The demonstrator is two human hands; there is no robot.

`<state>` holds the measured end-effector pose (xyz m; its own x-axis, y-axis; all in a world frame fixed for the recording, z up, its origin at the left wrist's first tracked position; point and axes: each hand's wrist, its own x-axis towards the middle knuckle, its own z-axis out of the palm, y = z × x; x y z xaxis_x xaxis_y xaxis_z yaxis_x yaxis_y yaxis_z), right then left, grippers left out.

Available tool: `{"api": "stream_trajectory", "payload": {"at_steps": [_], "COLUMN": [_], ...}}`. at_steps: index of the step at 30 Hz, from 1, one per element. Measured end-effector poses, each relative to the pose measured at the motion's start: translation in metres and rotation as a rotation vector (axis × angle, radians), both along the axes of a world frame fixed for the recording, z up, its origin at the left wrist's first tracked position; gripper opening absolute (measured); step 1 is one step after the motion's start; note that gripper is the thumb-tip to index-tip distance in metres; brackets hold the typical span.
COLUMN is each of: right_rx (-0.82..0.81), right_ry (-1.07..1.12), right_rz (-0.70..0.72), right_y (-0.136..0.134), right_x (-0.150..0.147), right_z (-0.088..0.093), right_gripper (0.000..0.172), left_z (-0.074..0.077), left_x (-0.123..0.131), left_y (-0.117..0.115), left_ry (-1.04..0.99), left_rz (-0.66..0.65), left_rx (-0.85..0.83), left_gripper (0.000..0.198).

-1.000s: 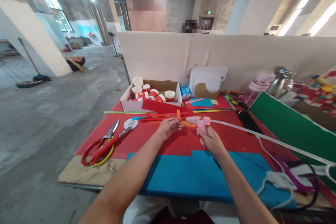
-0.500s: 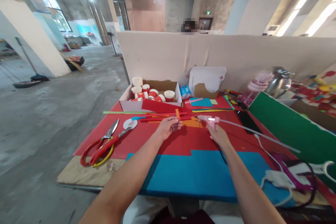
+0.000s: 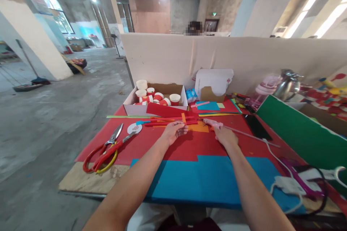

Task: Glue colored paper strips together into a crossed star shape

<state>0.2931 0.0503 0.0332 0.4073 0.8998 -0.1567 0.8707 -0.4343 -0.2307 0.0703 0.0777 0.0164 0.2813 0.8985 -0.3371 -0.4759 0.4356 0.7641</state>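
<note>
My left hand (image 3: 175, 132) pinches a small orange strip (image 3: 183, 117) that stands up from its fingertips, above the red table covering. My right hand (image 3: 225, 136) is closed around a pink glue gun (image 3: 213, 123). The gun's nozzle points left toward the orange strip, with a gap between them. A long pale glue stick (image 3: 251, 136) extends from the gun's back to the right. Red and orange paper strips (image 3: 159, 123) lie behind and left of my left hand. An orange paper piece (image 3: 200, 126) lies between the hands.
Scissors (image 3: 108, 148) and a white disc (image 3: 134, 128) lie left. A box (image 3: 135, 108) of paper cups stands behind. Blue sheets (image 3: 195, 180) cover the front edge. A phone (image 3: 257, 127), cables and a green board (image 3: 300, 137) are right.
My right hand has turned and lowered the glue gun, so the gun lies flatter and the glue stick's far end has shifted left and up. My left hand has barely moved.
</note>
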Motion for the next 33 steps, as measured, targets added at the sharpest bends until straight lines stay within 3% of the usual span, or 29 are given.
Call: {"api": "stream_trajectory", "payload": {"at_steps": [2,5,7,10,13,19,33], "right_rx": [0.084,0.431,0.574,0.510,0.531,0.619,0.576], "right_ry": [-0.007,0.157,0.548,1.283,1.579,1.570,1.483], "right_rz": [-0.086,-0.074,0.029,0.022,-0.004,0.047,0.056], "right_y": [-0.005,-0.005,0.001,0.011,0.014,0.007,0.007], "right_x": [-0.005,-0.026,-0.049,-0.087,-0.109,-0.112,-0.105], "right_z": [0.007,0.009,0.000,-0.021,-0.036,-0.040,-0.039], "right_gripper": [0.048,0.036,0.028,0.033,0.039,0.032,0.030], "left_z": [-0.001,-0.005,-0.009,-0.012,-0.013,-0.012,-0.011], "left_x": [0.000,0.001,0.001,0.001,0.002,0.004,0.005], "left_y": [0.000,0.002,0.003,0.004,0.003,-0.001,-0.003], "left_ry": [-0.001,0.005,0.009,0.003,-0.014,-0.030,0.013], "left_rz": [-0.005,-0.009,-0.004,0.013,0.030,0.059,0.040], "left_rx": [0.006,0.018,0.028,0.041,0.039,0.055,0.078], "left_gripper": [0.007,0.007,0.010,0.015,0.016,0.019,0.029]}}
